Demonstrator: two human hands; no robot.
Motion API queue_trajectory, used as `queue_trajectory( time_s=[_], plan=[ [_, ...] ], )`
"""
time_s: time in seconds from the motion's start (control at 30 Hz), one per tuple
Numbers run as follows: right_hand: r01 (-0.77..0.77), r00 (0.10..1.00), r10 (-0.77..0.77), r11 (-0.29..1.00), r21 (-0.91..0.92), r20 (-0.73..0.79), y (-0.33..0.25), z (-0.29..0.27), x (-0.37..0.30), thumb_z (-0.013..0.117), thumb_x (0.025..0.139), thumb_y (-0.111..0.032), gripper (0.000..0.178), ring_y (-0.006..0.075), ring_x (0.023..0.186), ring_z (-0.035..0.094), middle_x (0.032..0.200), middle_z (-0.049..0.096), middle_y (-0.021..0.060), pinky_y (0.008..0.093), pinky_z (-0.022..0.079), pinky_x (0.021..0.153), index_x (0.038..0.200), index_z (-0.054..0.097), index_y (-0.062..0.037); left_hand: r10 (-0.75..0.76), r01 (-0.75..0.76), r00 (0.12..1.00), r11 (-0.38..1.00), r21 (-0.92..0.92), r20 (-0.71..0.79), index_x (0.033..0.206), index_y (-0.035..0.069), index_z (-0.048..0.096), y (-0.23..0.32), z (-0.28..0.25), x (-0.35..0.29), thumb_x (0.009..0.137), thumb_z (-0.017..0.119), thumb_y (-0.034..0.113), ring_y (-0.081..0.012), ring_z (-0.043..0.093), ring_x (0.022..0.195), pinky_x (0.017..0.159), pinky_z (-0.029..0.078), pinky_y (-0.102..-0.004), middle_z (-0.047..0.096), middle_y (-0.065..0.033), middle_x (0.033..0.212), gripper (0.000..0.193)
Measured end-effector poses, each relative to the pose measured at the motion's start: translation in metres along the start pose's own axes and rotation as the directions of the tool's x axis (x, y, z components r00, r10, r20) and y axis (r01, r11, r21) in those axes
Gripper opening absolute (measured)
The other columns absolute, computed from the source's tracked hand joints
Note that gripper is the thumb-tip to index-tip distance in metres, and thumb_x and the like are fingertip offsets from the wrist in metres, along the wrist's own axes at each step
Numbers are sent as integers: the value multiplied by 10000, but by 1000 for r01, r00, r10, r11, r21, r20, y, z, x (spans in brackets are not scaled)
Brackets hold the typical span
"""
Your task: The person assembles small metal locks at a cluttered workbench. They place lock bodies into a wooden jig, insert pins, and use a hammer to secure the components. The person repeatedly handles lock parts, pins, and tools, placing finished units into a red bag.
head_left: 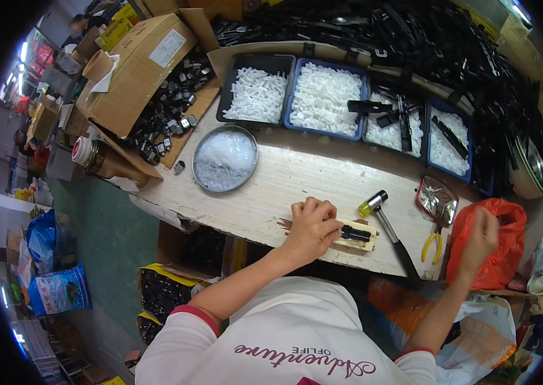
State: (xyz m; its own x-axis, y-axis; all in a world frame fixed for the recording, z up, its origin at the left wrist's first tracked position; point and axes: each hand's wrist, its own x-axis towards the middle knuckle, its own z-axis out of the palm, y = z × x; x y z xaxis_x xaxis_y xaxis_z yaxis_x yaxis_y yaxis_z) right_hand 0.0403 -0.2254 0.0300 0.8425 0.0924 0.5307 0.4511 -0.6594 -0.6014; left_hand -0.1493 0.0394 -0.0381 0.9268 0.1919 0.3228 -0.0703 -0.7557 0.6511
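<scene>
My left hand (pixel 313 226) rests at the left end of a cream block-like fixture (pixel 366 245) near the table's front edge. Its fingers are bent and closed on the end of a narrow black part (pixel 353 233) lying in the fixture. My right hand (pixel 480 239) is raised over a red plastic bag (pixel 503 251) at the right. Its fingers are drawn together and slightly blurred; anything between them is too small to make out. Between my hands lies a mallet (pixel 389 226) with a yellow-and-black head and a black grip. Yellow-handled pliers (pixel 434 246) lie beside it.
Several bins of small white parts (pixel 326 90) line the back, black strips (pixel 405 122) lying across some. A round metal pan (pixel 200 170) holds clear material. At the left, a cardboard box (pixel 146 67) stands by dark metal pieces (pixel 172 106). Black parts (pixel 412 38) pile up behind.
</scene>
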Motion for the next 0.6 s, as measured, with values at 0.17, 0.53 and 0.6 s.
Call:
queue_trajectory(
  time_s=[0.17,0.53,0.6],
  plan=[
    [-60,988,137,780,-623,76,172,-71,20,520,858,-225,290,313,966,542,1069,577,125,411,420,814,1073,575,-39,73,-83,990,994,75,120,753,118,612,-2,-1,6,658,687,107,-212,430,934,792,263,-402,485,-20,934,121],
    [-53,939,165,936,-348,302,180,-32,33,504,822,-137,343,396,1051,495,1198,470,254,420,397,842,1128,497,16,66,-65,997,998,-21,41,889,111,628,-31,-24,17,715,659,160,-244,480,914,792,329,-399,545,-54,923,183],
    [-118,939,199,953,-280,281,173,-35,30,492,828,-139,298,401,998,523,1107,530,257,385,411,820,1067,528,37,94,-44,978,966,256,-185,829,104,635,-67,-38,50,715,658,143,-259,498,880,761,374,-405,560,-66,876,123]
  ],
)
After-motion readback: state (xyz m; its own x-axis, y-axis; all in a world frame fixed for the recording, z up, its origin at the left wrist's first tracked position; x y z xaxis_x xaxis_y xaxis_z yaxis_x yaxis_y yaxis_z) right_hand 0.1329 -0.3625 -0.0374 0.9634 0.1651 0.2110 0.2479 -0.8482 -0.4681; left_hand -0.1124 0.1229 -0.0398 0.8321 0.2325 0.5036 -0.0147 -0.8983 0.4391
